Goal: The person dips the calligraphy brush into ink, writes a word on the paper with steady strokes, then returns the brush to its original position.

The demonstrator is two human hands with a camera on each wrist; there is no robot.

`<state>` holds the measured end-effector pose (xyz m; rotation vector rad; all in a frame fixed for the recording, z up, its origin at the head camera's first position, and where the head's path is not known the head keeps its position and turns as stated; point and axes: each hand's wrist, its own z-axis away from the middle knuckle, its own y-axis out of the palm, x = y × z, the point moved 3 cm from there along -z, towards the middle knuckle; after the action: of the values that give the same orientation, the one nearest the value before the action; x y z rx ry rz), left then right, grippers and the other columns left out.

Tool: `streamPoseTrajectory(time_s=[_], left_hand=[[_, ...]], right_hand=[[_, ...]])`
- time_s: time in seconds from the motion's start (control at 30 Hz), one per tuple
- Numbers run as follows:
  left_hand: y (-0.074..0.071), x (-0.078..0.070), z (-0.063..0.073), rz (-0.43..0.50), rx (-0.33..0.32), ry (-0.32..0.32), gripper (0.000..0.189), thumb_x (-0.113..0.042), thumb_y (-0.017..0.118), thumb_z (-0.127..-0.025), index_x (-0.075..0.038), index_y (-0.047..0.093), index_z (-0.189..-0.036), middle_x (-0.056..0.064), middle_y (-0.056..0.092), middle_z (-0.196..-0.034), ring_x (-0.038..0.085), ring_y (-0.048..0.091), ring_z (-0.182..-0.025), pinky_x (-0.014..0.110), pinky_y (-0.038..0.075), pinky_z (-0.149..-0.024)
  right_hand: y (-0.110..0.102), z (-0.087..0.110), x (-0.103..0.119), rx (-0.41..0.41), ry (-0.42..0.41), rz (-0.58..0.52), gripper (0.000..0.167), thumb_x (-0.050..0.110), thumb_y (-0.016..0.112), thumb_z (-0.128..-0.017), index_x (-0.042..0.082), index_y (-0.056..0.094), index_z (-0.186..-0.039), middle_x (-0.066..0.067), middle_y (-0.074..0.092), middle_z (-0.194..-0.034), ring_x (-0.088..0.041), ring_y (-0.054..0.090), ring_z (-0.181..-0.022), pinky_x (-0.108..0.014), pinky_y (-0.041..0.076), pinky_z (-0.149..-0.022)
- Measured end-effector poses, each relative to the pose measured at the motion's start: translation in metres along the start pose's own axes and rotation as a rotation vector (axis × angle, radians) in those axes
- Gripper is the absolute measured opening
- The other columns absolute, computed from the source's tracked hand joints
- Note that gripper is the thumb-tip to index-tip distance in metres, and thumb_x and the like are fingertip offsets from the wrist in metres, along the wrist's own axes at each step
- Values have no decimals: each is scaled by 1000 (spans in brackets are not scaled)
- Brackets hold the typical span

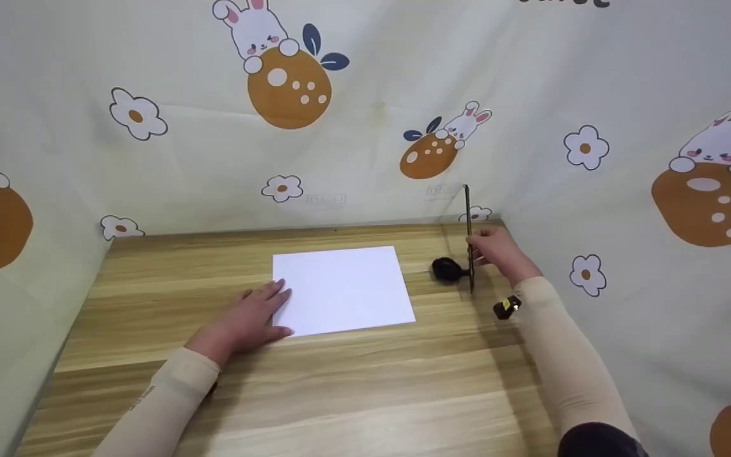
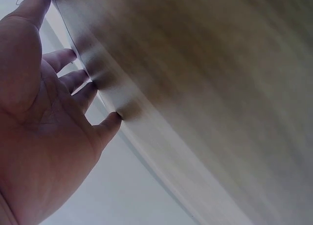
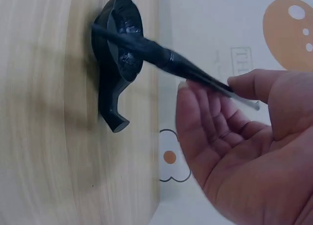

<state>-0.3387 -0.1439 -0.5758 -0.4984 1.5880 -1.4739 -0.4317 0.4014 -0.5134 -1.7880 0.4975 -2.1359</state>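
A blank white sheet of paper (image 1: 346,289) lies on the wooden table. My left hand (image 1: 242,324) rests along its left edge with fingers spread and fairly straight, the fingertips over the sheet. To the right of the paper my right hand (image 1: 499,249) pinches a dark writing brush (image 1: 468,212) between thumb and fingers. The brush stands nearly upright, its pointed tip downward. Just left of it sits a small black dish (image 1: 447,270) with a bent handle. In the right wrist view the lower part of the brush (image 3: 181,67) crosses in front of the dish's hollow (image 3: 131,22).
Printed cloth walls (image 1: 365,158) with rabbits and flowers enclose the table (image 1: 340,393) at the back and both sides. The right wall stands close to my right forearm. A small black device (image 1: 505,307) shows at my right wrist.
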Motion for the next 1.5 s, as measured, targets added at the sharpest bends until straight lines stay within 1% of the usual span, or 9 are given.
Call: streamPoseTrajectory(time_s=[0.13, 0.23, 0.43, 0.6, 0.77, 1.0, 1.13, 1.27, 1.5], left_hand=[[0, 0, 0, -15, 5, -3, 88, -56, 69, -107, -2, 40, -170, 22, 30, -179, 42, 29, -165, 72, 25, -128], [0, 0, 1, -18, 2, -4, 88, -56, 69, -107, -3, 40, -170, 22, 30, -179, 42, 29, -165, 72, 26, -128], [2, 0, 2, 1, -6, -3, 87, -55, 70, -107, -3, 40, -170, 23, 29, -179, 43, 28, -165, 72, 25, -129], [4, -1, 3, 9, 2, -2, 87, -54, 70, -107, -3, 40, -171, 22, 29, -179, 43, 28, -165, 71, 24, -129], [2, -1, 2, 16, 0, -4, 87, -53, 70, -107, -3, 40, -171, 22, 29, -179, 43, 28, -165, 72, 24, -129], [-2, -2, 0, -4, 2, 4, 86, -53, 69, -107, -3, 40, -170, 23, 29, -179, 44, 29, -165, 73, 24, -128], [-3, -3, 0, -3, -9, 12, 86, -52, 71, -107, -1, 41, -169, 24, 31, -178, 45, 30, -164, 74, 25, -127], [-3, -2, -1, -8, -9, 4, 86, -52, 71, -107, -2, 41, -170, 24, 30, -178, 44, 29, -164, 73, 25, -128], [-1, -1, -1, -2, -5, -3, 87, -53, 72, -106, -3, 41, -170, 22, 30, -179, 43, 29, -165, 71, 25, -129]], right_hand=[[2, 3, 3, 2, -39, -73, 24, 18, 63, -111, -5, 62, -114, -16, 73, -99, -18, 73, -81, -37, 68, -76], [4, 5, 3, -5, -68, -118, 19, 14, 63, -110, -4, 60, -118, -17, 72, -102, -20, 74, -82, -36, 68, -75], [6, 11, 3, -29, -113, -144, 17, 10, 62, -108, -2, 58, -120, -16, 70, -104, -28, 75, -89, -38, 68, -75], [5, 9, -2, -65, -130, -185, 26, 6, 61, -109, 1, 52, -133, -16, 66, -110, -36, 76, -98, -44, 69, -80], [5, 7, -2, -138, -173, -256, 35, 3, 60, -108, 4, 49, -142, -12, 59, -107, -40, 75, -103, -53, 67, -87], [15, 7, 2, -232, -246, -357, 29, -5, 59, -104, 2, 55, -132, -11, 56, -108, -33, 71, -99, -38, 68, -79], [22, 4, 4, -255, -300, -407, 25, -11, 61, -102, 1, 56, -123, -9, 58, -103, -31, 75, -94, -41, 69, -79], [27, 1, 3, -269, -315, -418, 22, -13, 60, -101, 3, 57, -117, -8, 59, -99, -24, 76, -86, -43, 69, -77], [31, -7, -7, -259, -274, -418, 20, -9, 60, -102, 5, 58, -117, -24, 63, -110, -40, 77, -97, -41, 69, -78]])
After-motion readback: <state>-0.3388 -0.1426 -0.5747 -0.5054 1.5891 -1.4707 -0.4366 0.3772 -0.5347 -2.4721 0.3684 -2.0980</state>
